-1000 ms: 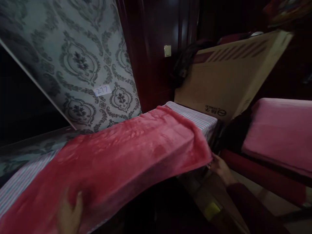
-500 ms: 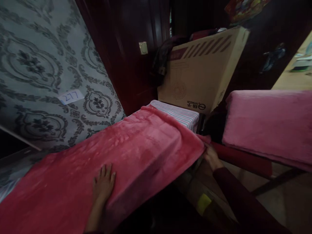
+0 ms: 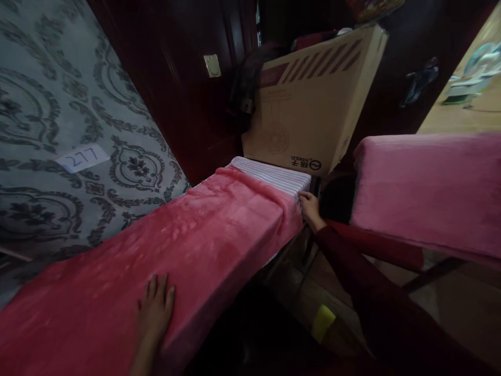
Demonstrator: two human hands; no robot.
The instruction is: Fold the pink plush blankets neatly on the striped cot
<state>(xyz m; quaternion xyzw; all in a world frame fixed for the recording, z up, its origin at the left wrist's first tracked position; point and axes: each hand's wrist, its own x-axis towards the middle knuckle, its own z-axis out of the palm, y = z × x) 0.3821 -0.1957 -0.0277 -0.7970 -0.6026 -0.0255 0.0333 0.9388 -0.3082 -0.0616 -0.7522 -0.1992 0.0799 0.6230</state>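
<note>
A plush pink-red blanket (image 3: 188, 230) covers most of a long, narrow surface and hangs over its near side. At the far end a striped cloth (image 3: 274, 175) shows beyond the blanket's rolled edge. My left hand (image 3: 154, 308) lies flat on top of the blanket, fingers stretched out. At the far right corner is my right hand (image 3: 311, 209), its fingers pinched together where the blanket's edge meets the striped cloth. Which of the two layers sits between those fingertips cannot be made out.
A large cardboard box (image 3: 301, 104) leans behind the far end, before dark red doors. A folded pink blanket (image 3: 426, 193) rests on a support at right. Patterned wallpaper (image 3: 136, 167) bears a paper marked 277 (image 3: 84, 158). Something yellow (image 3: 323, 322) is low down near the floor.
My right hand has moved left and up to the striped corner. The blanket's corner, earlier stretched out to the right in that hand, now hangs down the side. My left hand remains flat.
</note>
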